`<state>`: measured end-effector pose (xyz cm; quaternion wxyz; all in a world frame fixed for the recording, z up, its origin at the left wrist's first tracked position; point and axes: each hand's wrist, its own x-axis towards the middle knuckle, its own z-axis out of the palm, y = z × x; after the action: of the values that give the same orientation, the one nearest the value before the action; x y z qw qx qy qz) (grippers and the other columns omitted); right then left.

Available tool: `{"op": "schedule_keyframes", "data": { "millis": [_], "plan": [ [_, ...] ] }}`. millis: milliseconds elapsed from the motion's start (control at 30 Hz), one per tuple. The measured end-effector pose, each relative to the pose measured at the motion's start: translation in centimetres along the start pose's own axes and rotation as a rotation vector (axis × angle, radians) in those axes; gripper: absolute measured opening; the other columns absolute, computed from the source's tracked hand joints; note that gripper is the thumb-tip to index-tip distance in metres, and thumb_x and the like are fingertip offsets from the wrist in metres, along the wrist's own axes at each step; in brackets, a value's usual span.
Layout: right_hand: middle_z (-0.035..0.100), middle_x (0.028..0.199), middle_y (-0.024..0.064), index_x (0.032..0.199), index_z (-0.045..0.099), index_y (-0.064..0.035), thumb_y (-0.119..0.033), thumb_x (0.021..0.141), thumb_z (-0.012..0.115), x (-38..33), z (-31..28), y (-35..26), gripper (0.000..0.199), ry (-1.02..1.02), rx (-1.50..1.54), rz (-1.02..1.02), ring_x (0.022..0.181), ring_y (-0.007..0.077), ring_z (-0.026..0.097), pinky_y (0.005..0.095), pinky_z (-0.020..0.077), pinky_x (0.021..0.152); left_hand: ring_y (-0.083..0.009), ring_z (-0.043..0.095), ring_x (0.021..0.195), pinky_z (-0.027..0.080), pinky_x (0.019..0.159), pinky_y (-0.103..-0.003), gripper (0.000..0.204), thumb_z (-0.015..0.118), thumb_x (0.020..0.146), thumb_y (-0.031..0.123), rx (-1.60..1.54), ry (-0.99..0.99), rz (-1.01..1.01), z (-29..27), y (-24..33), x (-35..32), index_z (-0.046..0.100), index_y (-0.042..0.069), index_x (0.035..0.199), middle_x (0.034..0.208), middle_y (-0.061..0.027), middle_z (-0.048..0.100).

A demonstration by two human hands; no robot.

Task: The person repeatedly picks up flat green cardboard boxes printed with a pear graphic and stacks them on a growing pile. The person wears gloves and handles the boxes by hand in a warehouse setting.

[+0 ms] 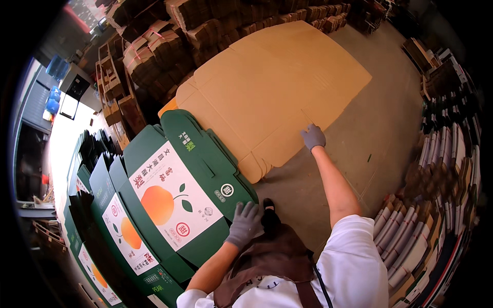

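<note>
A large flat brown cardboard sheet (272,87) with crease lines and cut flaps lies ahead of me, plain side up. At its near right edge, my right hand (313,137), in a grey glove, is closed on the cardboard. To the left is a flat green printed carton (179,190) with a white panel showing an orange-coloured pear and leaves. My left hand (244,224), also gloved in grey, rests on the carton's near right corner with its fingers stretched out. The fingers' undersides are hidden in both cases.
More folded green cartons (120,226) stand at the left. Bundled brown cardboard stacks (159,51) and a wooden pallet (110,82) are at the back left. Rows of flattened cartons (403,236) line the right side. Concrete floor (380,123) runs between.
</note>
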<state>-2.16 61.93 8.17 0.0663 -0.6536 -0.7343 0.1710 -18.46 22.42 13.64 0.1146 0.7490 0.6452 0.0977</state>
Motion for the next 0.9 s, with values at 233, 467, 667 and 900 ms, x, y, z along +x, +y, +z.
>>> {"op": "schedule_keyframes", "data": {
  "millis": [233, 467, 667, 900],
  "plan": [
    [0.063, 0.116, 0.0258, 0.111, 0.063, -0.0009, -0.042, 0.083, 0.062, 4.5, 0.5, 0.6, 0.050, -0.127, 0.003, 0.165, 0.105, 0.0416, 0.065, 0.0498, 0.0536, 0.087, -0.0328, 0.050, 0.126, 0.022, 0.118, -0.056, 0.041, 0.068, 0.083, 0.049, 0.127, -0.735, 0.090, 2.1, -0.8, 10.4, 0.075, 0.009, 0.095, 0.112, -0.0107, 0.067],
    [0.070, 0.100, 0.0237, 0.096, 0.067, 0.0004, -0.041, 0.075, 0.069, 5.0, 0.2, 2.3, 0.046, -0.118, 0.176, 0.156, 0.095, 0.0393, 0.069, 0.0478, 0.0546, 0.080, -0.0355, 0.051, 0.122, 0.012, 0.120, -0.058, 0.046, 0.062, 0.086, 0.055, 0.150, -0.732, 0.123, 0.3, -1.0, 10.5, 0.078, 0.013, 0.092, 0.106, -0.0104, 0.069],
    [0.072, 0.082, 0.0175, 0.089, 0.067, 0.0010, -0.045, 0.075, 0.073, 6.6, 1.7, 4.3, 0.049, -0.143, 0.273, 0.130, 0.077, 0.0336, 0.070, 0.0435, 0.0538, 0.071, -0.0358, 0.054, 0.116, 0.012, 0.118, -0.057, 0.047, 0.059, 0.089, 0.055, 0.168, -0.651, 0.194, -2.5, -0.5, 9.9, 0.078, 0.013, 0.089, 0.096, -0.0085, 0.070],
    [0.062, 0.069, 0.0010, 0.084, 0.068, -0.0005, -0.034, 0.079, 0.080, 6.1, 2.0, 2.6, 0.036, -0.358, 0.887, 0.083, 0.063, 0.0129, 0.055, 0.0325, 0.0473, 0.060, -0.0278, 0.061, 0.107, 0.015, 0.117, -0.055, 0.045, 0.059, 0.090, 0.053, 0.252, -0.598, 0.132, -5.0, 0.7, 9.2, 0.077, 0.012, 0.086, 0.087, -0.0050, 0.070]
  ]
}}
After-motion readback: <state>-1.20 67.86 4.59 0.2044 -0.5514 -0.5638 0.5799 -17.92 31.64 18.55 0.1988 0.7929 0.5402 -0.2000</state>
